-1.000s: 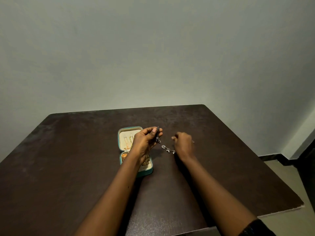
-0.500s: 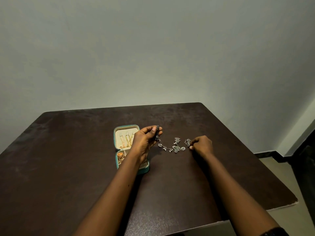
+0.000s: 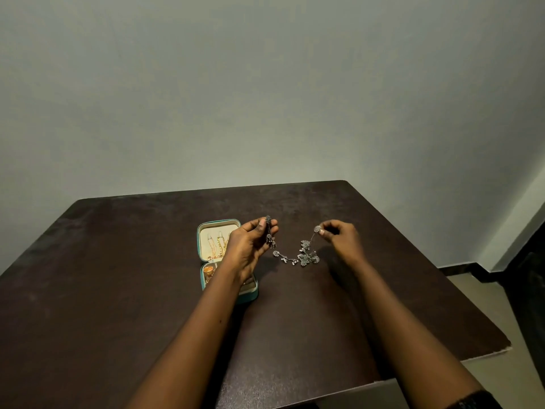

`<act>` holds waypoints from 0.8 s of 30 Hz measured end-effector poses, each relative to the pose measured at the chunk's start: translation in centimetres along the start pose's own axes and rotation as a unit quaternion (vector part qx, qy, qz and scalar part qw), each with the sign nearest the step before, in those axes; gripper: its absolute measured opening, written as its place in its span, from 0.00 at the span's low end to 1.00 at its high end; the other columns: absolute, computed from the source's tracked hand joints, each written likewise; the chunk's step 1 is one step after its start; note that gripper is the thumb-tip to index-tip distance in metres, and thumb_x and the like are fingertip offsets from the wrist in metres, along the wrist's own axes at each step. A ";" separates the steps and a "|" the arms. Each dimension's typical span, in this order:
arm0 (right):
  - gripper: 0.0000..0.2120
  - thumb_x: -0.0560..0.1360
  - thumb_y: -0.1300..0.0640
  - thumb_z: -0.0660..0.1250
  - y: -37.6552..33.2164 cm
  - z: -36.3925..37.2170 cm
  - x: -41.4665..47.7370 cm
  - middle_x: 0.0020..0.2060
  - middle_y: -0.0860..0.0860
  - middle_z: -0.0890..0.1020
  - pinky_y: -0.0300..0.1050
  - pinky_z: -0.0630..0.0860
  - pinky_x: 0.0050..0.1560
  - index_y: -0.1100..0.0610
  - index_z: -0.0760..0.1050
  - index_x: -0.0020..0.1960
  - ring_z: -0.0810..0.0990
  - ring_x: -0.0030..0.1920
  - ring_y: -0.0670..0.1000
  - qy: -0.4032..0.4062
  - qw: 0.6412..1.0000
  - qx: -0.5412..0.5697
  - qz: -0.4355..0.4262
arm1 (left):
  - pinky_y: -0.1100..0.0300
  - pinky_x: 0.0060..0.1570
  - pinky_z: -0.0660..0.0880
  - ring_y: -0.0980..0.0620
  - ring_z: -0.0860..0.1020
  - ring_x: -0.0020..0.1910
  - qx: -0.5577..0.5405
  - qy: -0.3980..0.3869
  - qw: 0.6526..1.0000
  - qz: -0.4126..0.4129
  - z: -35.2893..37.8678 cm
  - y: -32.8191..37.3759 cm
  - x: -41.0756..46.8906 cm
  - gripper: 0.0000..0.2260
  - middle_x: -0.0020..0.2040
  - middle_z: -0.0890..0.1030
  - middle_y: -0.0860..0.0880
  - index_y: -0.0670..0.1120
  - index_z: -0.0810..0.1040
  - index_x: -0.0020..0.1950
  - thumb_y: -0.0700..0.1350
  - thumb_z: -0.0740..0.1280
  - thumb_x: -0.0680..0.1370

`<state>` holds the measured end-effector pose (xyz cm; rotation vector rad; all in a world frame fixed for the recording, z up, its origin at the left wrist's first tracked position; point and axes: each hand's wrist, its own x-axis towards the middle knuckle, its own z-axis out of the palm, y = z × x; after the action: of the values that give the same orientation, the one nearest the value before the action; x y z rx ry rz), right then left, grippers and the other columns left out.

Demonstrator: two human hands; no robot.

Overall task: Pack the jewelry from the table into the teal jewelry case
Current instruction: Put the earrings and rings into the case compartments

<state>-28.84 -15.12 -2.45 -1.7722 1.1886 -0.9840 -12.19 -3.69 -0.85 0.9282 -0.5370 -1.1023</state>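
Observation:
A silver charm necklace (image 3: 303, 255) stretches between my two hands over the dark table (image 3: 118, 290). My left hand (image 3: 250, 246) pinches one end, raised above the table just right of the teal jewelry case (image 3: 249, 295). My right hand (image 3: 339, 237) pinches the other end, lifted off the table. The middle of the chain sags in a small heap on the wood. The case lies open, cream-lined, with gold chains in its lid (image 3: 218, 242) and a gold ring in the base. My left wrist hides part of the base.
A plain wall stands behind the table's far edge. The table's right and near edges drop to a tiled floor (image 3: 501, 376). A dark skirting and doorway sit at the far right.
My right hand slid right along the necklace, drawing it out, then lifted its end off the table. My left hand stayed raised with its end. The camera shifted slightly.

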 end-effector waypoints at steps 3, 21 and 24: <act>0.08 0.75 0.72 0.61 -1.8 -0.3 0.1 0.34 0.52 0.77 0.29 0.75 0.37 0.71 0.76 0.52 0.77 0.28 0.36 -0.046 0.992 0.114 -0.003 | 0.64 0.40 0.79 0.58 0.83 0.38 -0.020 -0.004 1.000 -0.003 0.1 0.4 -0.2 0.06 0.38 0.85 0.50 0.43 0.77 0.47 0.39 0.61 0.79; 0.09 0.77 0.70 0.56 -9.8 0.9 -2.4 0.29 0.52 0.82 0.40 0.81 0.35 0.62 0.72 0.42 0.82 0.30 0.48 -0.173 0.884 0.434 0.005 | 0.56 0.43 0.80 0.48 0.85 0.40 -0.178 -0.084 0.979 -0.051 1.3 3.5 -1.9 0.10 0.42 0.84 0.40 0.40 0.73 0.46 0.37 0.54 0.81; 0.09 0.78 0.70 0.56 -10.3 1.3 -2.7 0.29 0.52 0.83 0.40 0.81 0.36 0.62 0.72 0.42 0.82 0.31 0.48 -0.183 0.883 0.432 0.004 | 0.55 0.45 0.80 0.47 0.85 0.40 -0.179 -0.082 0.979 -0.052 1.1 3.8 -2.2 0.10 0.42 0.84 0.39 0.40 0.73 0.46 0.37 0.53 0.81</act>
<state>-24.77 -9.53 5.81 -1.1379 0.3914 -0.9117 -11.94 -1.47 3.05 0.5594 -0.4083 -1.3269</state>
